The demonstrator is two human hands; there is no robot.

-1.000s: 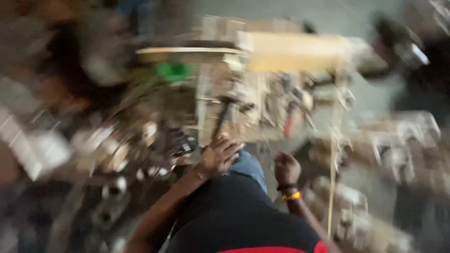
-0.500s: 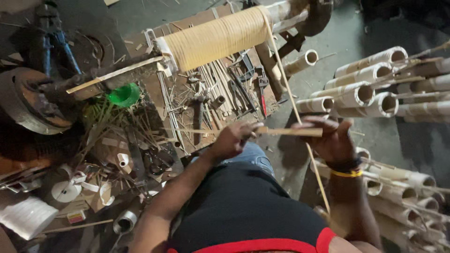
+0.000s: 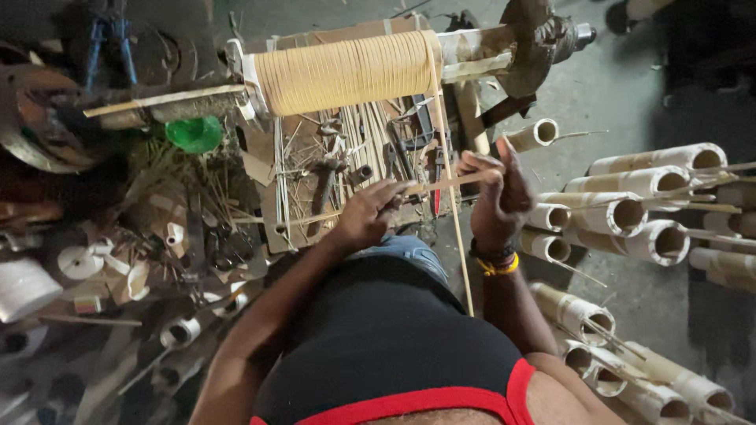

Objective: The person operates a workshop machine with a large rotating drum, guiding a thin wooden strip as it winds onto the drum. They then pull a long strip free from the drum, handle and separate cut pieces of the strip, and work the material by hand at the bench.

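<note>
Compared with a second ago: way less blur, view settled. Half a second back the thin bamboo strip (image 3: 441, 183) sat lower; now lifted and angled up toward the big spool of pale cord (image 3: 346, 72). Left hand (image 3: 368, 212) pinched shut on the strip's near end, right hand (image 3: 498, 197) clamped round its far end, yellow band on that wrist. Looks like a steadier hold for working the strip. Cord strand (image 3: 453, 212) crossing right between the hands. Clutter everywhere: hammer (image 3: 324, 182), green funnel (image 3: 194, 133), bamboo tubes (image 3: 630, 212) stacked close on the right.

Head cam only, looks steeply down, close over lap, cluttered floor (image 3: 630, 94).
</note>
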